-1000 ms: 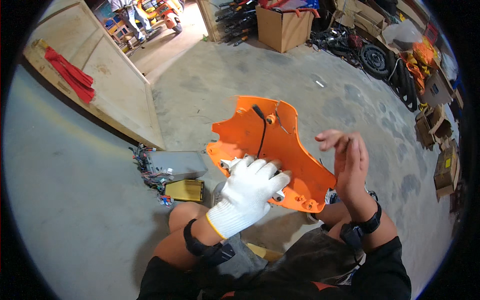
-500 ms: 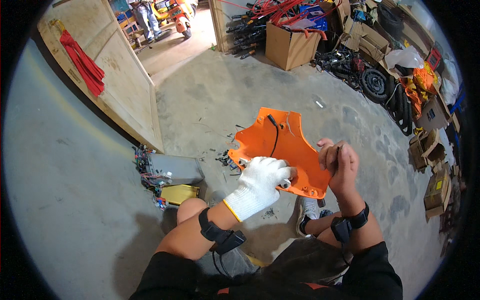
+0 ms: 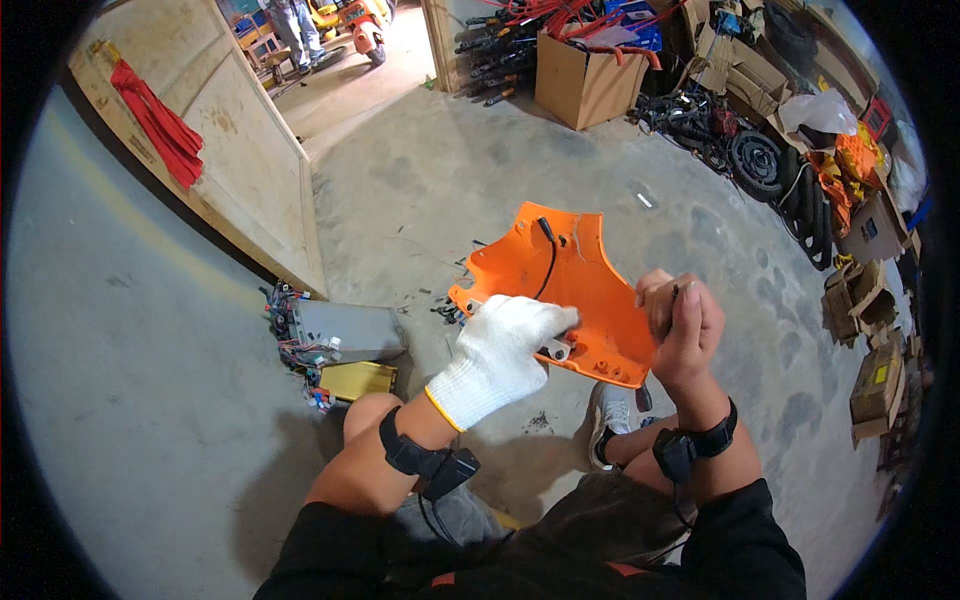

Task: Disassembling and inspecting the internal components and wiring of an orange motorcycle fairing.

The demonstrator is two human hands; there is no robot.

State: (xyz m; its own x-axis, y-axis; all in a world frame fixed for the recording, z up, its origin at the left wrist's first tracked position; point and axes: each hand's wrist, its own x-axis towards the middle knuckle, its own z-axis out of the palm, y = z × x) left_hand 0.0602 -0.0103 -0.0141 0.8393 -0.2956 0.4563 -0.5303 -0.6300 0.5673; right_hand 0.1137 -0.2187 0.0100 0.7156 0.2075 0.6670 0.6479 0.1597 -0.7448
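A curved orange plastic panel (image 3: 575, 265), its hollow side up, is held above my knees. My left hand (image 3: 507, 340), in a white knitted glove, is closed on its near left edge, beside a small whitish bracket (image 3: 557, 350). A short black cable (image 3: 550, 265) with a plug end lies inside the panel. At the panel's right edge is my bare right hand (image 3: 685, 325), fingers curled and pinched together; a small dark bit shows at the fingertips, too small to name. Under the near right corner a dark object (image 3: 643, 400) pokes out, mostly hidden.
On the floor to my left stand a grey metal box (image 3: 350, 332) with wires and a yellow box (image 3: 358, 383). A door (image 3: 215, 140) with a red cloth (image 3: 155, 125) stands open. Cartons (image 3: 588, 80), wheels (image 3: 757, 163) and parts line the right side.
The panel has shifted slightly up and to the left. My gloved left hand has moved left, showing more of the bracket. My right hand stays pinched near the right edge.
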